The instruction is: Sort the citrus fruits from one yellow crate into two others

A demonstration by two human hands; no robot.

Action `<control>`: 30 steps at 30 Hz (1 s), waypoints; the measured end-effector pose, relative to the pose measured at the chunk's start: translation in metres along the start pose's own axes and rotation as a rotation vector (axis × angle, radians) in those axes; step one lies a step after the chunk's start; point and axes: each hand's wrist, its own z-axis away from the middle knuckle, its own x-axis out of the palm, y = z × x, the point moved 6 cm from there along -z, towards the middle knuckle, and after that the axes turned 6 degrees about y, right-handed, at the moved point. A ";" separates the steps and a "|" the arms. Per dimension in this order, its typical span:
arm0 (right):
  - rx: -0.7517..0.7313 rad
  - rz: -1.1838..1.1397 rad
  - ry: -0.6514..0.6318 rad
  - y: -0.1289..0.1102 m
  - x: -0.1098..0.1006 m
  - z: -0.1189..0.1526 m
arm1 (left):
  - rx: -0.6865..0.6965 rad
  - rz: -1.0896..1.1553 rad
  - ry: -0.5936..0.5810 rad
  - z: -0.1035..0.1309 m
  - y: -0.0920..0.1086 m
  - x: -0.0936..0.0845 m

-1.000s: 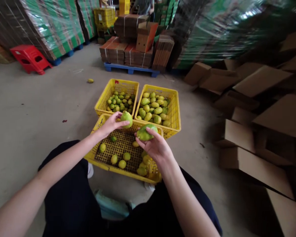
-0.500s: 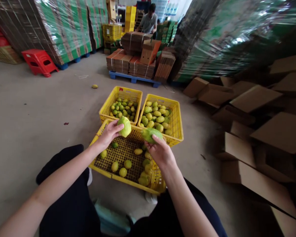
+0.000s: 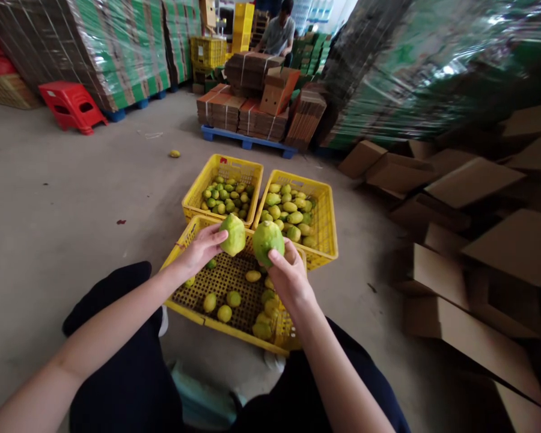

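My left hand (image 3: 204, 248) is closed on a yellow-green lemon (image 3: 233, 235), fingers behind it and thumb at its side. A greener, bumpy lemon (image 3: 267, 242) stands upright in my right hand (image 3: 291, 272), the thumb pressed on its lower front. Both fruits are held side by side, a small gap apart, above the near yellow crate (image 3: 193, 313). Several loose lemons (image 3: 224, 314) lie on that crate's perforated floor, with more along its right side, partly hidden by my right hand. Beyond stand a left rear crate (image 3: 189, 204) of small greenish lemons and a right rear crate (image 3: 327, 234) of larger yellower ones.
Open cardboard boxes (image 3: 469, 180) are heaped on the right. Flattened cartons (image 3: 261, 123) sit on a blue pallet (image 3: 247, 143) ahead, with a person (image 3: 277, 35) behind them. A red stool (image 3: 73, 108) stands at the left, and one lemon (image 3: 175, 154) lies on the floor.
The lemon in my right hand has turned from lying sideways to upright and come closer to the left one. My left hand has shifted slightly right, still holding its lemon.
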 end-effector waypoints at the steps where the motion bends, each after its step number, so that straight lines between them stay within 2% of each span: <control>1: -0.015 0.017 -0.002 -0.001 0.001 0.001 | 0.005 -0.001 -0.007 0.001 0.001 0.001; 10: -0.059 0.101 -0.021 -0.002 0.002 0.005 | 0.018 -0.028 -0.041 0.001 0.001 0.003; 18: -0.039 0.104 -0.079 -0.001 0.005 0.006 | 0.035 -0.020 0.005 -0.002 -0.001 -0.002; 30: 0.041 0.080 -0.008 0.003 0.004 0.007 | -0.015 -0.021 0.065 -0.002 -0.002 -0.005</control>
